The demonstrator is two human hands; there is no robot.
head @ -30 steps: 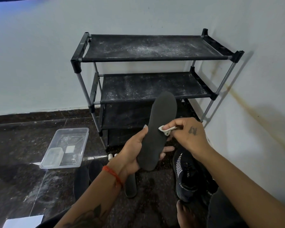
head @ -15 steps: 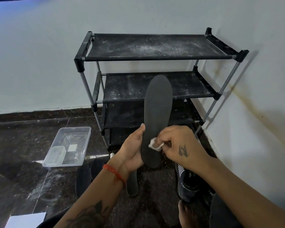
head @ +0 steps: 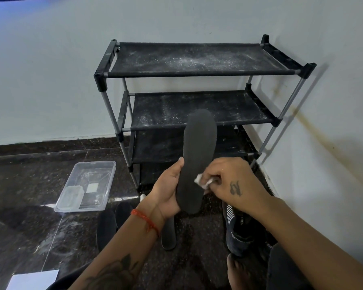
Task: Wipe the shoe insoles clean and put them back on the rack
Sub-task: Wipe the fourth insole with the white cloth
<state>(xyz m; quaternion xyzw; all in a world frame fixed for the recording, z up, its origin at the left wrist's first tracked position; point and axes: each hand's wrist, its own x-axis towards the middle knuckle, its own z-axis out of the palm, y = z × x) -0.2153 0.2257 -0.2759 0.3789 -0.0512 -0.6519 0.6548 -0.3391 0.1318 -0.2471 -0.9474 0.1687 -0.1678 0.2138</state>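
Note:
My left hand [head: 168, 189] grips the lower part of a dark grey insole [head: 198, 155] and holds it upright in front of the black shoe rack [head: 197, 72]. My right hand [head: 228, 183] pinches a small white wipe [head: 203, 182] and presses it against the insole's right edge near the heel. More dark insoles lie on the floor below: two on the left [head: 113, 222] and one [head: 168, 233] under my left wrist. The rack's fabric shelves are dusty and bear nothing.
A clear plastic tub [head: 86, 185] with a small container inside sits on the dark stone floor to the left. A dark sneaker [head: 239, 231] lies at the right by the wall. White paper [head: 32, 279] is at the bottom left. My bare foot [head: 237, 273] shows below.
The insole has been lifted and stood more upright, then lowered a little. My right hand with the wipe slid down from the middle of the insole toward its heel.

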